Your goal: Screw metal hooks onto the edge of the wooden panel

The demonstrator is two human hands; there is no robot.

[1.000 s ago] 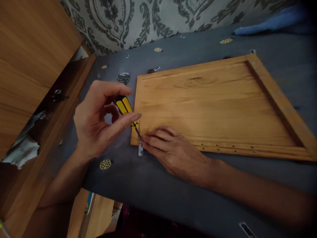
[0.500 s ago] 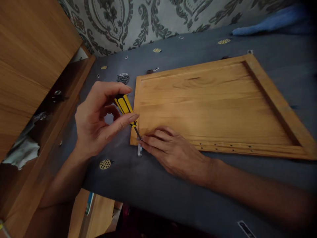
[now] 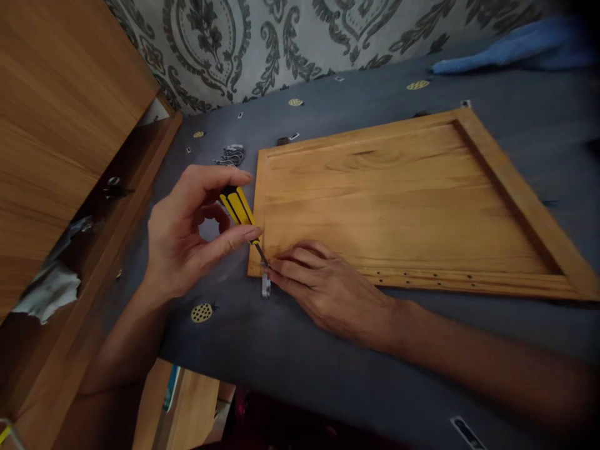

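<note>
My left hand (image 3: 187, 234) grips a small screwdriver (image 3: 240, 211) with a yellow and black handle, fingers curled round it. Its thin shaft slants down to the near left corner of a wooden panel (image 3: 398, 200) lying flat on a grey cloth. My right hand (image 3: 323, 284) rests on that corner with its fingertips pinched at the screwdriver tip. A small metal bracket (image 3: 265, 286) hangs off the panel's edge just below the fingertips. What the fingertips pinch is too small to name.
A wooden cabinet (image 3: 60, 125) stands at the left with a white rag (image 3: 47, 290) on its shelf. A heap of small metal parts (image 3: 230, 154) lies behind the panel's left corner. A blue cloth (image 3: 510, 47) lies at the far right. Patterned wallpaper is behind.
The left hand's fingers have turned slightly on the screwdriver handle. The right hand stays on the corner. The view has shifted a little.
</note>
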